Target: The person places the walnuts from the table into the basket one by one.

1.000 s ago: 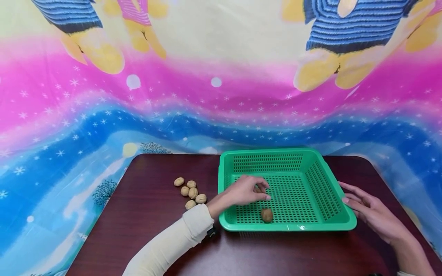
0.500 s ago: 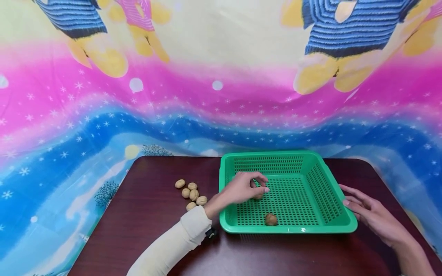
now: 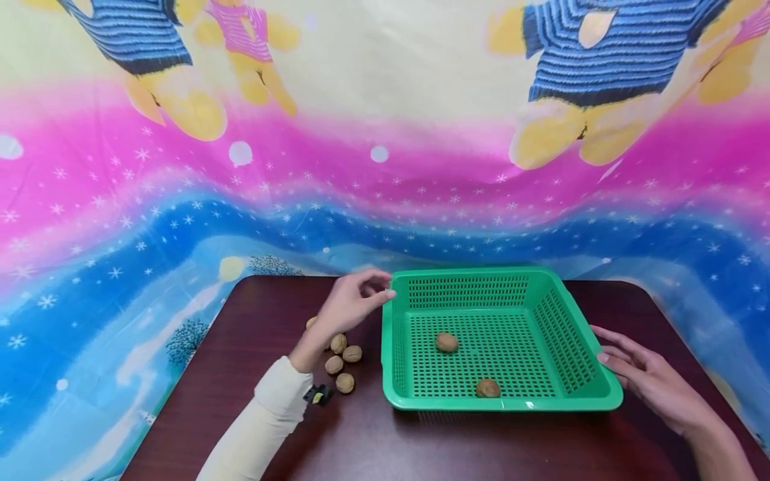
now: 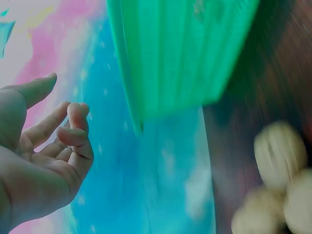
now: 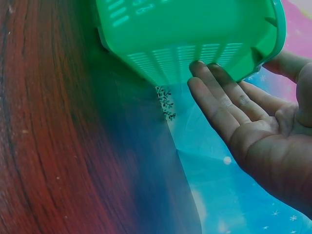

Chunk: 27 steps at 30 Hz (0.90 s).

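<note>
A green plastic basket [image 3: 502,404] with slotted walls stands on the dark table. Inside it lie two walnuts, one walnut [image 3: 447,343] left of the middle and another walnut [image 3: 488,388] by the near wall. My left hand [image 3: 355,300] hovers just outside the basket's left rim, fingers loosely bent, holding nothing. Below and partly behind it, several walnuts [image 3: 345,383] lie loose on the table; they also show blurred in the left wrist view. My right hand [image 3: 652,377] touches the basket's right side, its fairly straight fingers [image 5: 214,105] against the outer wall.
The reddish-brown table [image 3: 481,444] ends just behind the basket. A patterned cloth [image 3: 379,220] in pink and blue hangs behind the table and shows past its side edges. A small black device [image 3: 317,394] sits at my left wrist.
My left hand has let go of a walnut in the basket and moved out left over the loose walnuts. The near walnut has shifted slightly right. My right hand stays at the basket.
</note>
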{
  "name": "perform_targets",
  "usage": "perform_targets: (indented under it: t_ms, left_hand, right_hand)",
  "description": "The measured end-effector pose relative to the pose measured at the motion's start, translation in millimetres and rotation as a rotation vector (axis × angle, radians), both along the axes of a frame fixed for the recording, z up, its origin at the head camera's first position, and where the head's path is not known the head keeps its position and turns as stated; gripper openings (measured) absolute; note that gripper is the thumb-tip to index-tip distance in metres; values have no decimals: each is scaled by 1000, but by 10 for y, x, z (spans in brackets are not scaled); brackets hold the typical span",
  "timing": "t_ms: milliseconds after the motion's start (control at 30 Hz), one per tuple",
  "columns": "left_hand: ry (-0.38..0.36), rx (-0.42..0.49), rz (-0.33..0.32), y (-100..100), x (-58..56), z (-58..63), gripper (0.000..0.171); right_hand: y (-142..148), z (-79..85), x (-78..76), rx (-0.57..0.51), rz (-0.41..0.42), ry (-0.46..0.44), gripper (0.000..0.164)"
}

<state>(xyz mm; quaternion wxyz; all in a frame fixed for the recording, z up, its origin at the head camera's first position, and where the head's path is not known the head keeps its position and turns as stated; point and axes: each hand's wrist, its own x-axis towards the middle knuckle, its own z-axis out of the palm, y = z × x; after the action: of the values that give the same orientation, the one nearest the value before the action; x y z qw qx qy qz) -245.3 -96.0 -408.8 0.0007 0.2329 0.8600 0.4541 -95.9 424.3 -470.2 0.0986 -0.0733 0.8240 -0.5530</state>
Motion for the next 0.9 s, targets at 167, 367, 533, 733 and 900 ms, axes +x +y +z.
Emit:
perform_targets:
  t_ms: [167, 367, 533, 733, 900]
  left_hand:
    - [-6, -22, 96, -416, -78, -114, 37]
    - [-46, -23, 191, -843, -144, -287, 40]
    - [-112, 37, 285, -1115, -144, -422, 42]
    - [-139, 57, 368, -1306, -96, -620, 49]
    - [-176, 22, 383, -1376, -57, -773, 53]
  right_hand:
    - [11, -3, 8, -6, 1, 2, 59]
    - [3, -6, 24, 5, 6, 11, 59]
    - [-3, 5, 18, 12, -3, 10, 59]
    - [-11, 8, 6, -9, 11, 16, 59]
    - [-13, 5, 3, -26, 23, 15, 59]
